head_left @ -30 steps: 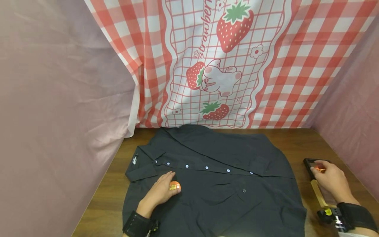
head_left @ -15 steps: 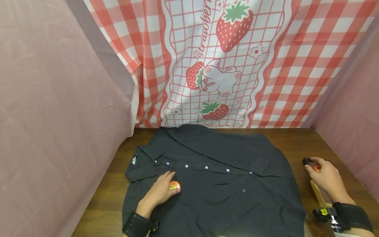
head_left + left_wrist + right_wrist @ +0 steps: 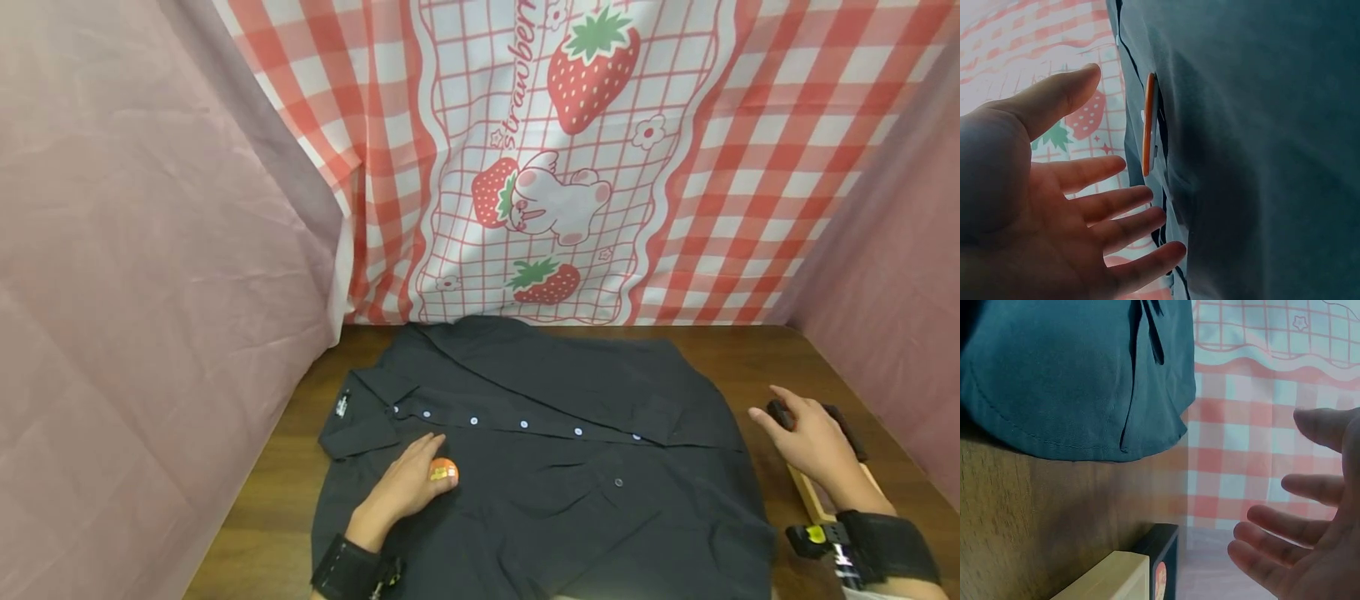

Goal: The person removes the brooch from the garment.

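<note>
A dark button-up shirt [image 3: 540, 467] lies spread on the table with its collar to the left. On it rests a round orange badge [image 3: 442, 472], seen edge-on in the left wrist view. My left hand [image 3: 401, 482] is beside this badge, fingers extended and thumb apart, overlapping it in the head view. At the right, my right hand [image 3: 817, 442] hovers over a black box [image 3: 846, 429], fingers spread and holding nothing. A round red-orange piece [image 3: 1160, 581] shows at the black box in the right wrist view; my hand hides it in the head view.
A light wooden box [image 3: 808, 493] adjoins the black one, partly under my right wrist. Bare wooden table [image 3: 262, 492] shows along both sides of the shirt. A red checked strawberry cloth [image 3: 540, 167] hangs behind, with pink cloth walls [image 3: 150, 292] at the sides.
My right hand has moved slightly left, and its fingers have spread away from the orange piece at the black box. My left hand and the badge on the shirt stay put.
</note>
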Available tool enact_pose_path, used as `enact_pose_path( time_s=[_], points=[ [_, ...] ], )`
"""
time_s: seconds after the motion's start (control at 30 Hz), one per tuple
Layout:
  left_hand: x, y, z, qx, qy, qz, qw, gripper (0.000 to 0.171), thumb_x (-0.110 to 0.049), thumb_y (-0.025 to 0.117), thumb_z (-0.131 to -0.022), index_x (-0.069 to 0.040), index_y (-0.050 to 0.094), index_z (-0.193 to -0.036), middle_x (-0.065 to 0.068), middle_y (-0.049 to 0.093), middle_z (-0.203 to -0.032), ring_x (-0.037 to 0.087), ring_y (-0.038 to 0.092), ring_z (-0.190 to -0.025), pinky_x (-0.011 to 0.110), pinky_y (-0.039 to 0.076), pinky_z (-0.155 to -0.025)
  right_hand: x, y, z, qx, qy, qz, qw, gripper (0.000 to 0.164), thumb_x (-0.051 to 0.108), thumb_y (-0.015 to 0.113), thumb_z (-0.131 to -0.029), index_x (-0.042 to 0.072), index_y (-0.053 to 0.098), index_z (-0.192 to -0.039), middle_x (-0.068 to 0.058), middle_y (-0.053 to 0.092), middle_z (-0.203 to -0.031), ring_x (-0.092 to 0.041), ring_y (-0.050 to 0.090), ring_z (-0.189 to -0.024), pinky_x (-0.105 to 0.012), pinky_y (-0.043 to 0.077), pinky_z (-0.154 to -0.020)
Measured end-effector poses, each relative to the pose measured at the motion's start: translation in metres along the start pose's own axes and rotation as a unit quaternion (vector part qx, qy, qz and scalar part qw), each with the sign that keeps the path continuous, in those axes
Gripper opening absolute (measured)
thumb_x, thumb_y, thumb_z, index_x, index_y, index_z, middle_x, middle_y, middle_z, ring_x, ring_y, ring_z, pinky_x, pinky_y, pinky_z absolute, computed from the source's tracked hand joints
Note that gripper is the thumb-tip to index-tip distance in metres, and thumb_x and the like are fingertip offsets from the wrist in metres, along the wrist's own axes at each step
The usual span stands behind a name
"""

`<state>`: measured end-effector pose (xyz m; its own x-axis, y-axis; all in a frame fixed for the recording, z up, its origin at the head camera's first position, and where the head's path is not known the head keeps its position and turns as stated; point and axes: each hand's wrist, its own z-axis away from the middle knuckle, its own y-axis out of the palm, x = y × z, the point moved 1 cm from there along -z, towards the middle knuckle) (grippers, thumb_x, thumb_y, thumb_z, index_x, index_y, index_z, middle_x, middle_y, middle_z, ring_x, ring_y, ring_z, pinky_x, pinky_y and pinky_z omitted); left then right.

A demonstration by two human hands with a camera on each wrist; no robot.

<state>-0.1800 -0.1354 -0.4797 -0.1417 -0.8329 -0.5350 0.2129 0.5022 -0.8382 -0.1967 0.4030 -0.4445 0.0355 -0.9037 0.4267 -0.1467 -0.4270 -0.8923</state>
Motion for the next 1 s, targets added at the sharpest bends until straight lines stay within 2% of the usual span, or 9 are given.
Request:
enact_pose_path(
  time_s=[0.13, 0.37, 0.6, 0.8, 1.0],
  points=[
    [0.001, 0.001, 0.001, -0.004, 0.003, -0.004, 1.0000, 0.068, -0.032, 0.072, -0.086, 0.000, 0.047, -0.140, 0.023, 0.045, -0.147, 0.041, 0.040, -0.138, 0.063, 0.035, -0.107, 0.005, 0.005, 0.001, 0.006, -0.010, 0.005, 1.000, 0.073, 0.041, 0.049, -0.100, -0.013, 0.028, -0.145, -0.049, 0.035, -0.128, -0.064, 0.040, -0.108, -0.072, 0.037, -0.080],
    [0.003, -0.001, 0.002, -0.028, -0.016, -0.013, 0.9994, 0.065, -0.035, 0.070, -0.088, -0.003, 0.048, -0.141, 0.020, 0.046, -0.148, 0.041, 0.034, -0.143, 0.068, 0.023, -0.111, 0.015, 0.012, 0.003, -0.005, -0.017, -0.002, 1.000, 0.072, 0.041, 0.049, -0.101, -0.011, 0.028, -0.146, -0.047, 0.036, -0.129, -0.063, 0.040, -0.109, -0.072, 0.037, -0.081],
    [0.005, 0.000, 0.000, -0.022, -0.021, -0.005, 0.9995, 0.066, -0.034, 0.070, -0.088, -0.003, 0.047, -0.141, 0.024, 0.043, -0.149, 0.044, 0.034, -0.141, 0.067, 0.027, -0.109, 0.029, 0.016, 0.002, -0.012, -0.043, -0.014, 0.999, 0.070, 0.039, 0.052, -0.099, -0.008, 0.031, -0.146, -0.046, 0.036, -0.133, -0.063, 0.039, -0.115, -0.074, 0.035, -0.084],
    [0.005, 0.000, -0.002, -0.022, -0.019, 0.000, 0.9996, 0.068, -0.034, 0.071, -0.087, -0.003, 0.047, -0.141, 0.026, 0.042, -0.148, 0.044, 0.035, -0.140, 0.065, 0.031, -0.108, 0.036, 0.019, 0.002, -0.016, -0.047, -0.022, 0.999, 0.069, 0.040, 0.053, -0.099, -0.007, 0.033, -0.145, -0.045, 0.036, -0.134, -0.063, 0.039, -0.116, -0.075, 0.034, -0.085],
    [0.003, 0.000, 0.001, -0.024, -0.026, -0.008, 0.9994, 0.067, -0.035, 0.072, -0.086, -0.004, 0.048, -0.141, 0.025, 0.042, -0.148, 0.046, 0.034, -0.140, 0.068, 0.025, -0.109, 0.040, 0.015, 0.003, -0.019, -0.046, -0.026, 0.998, 0.068, 0.039, 0.052, -0.099, -0.007, 0.034, -0.145, -0.044, 0.037, -0.134, -0.062, 0.038, -0.117, -0.074, 0.033, -0.086]
  ],
)
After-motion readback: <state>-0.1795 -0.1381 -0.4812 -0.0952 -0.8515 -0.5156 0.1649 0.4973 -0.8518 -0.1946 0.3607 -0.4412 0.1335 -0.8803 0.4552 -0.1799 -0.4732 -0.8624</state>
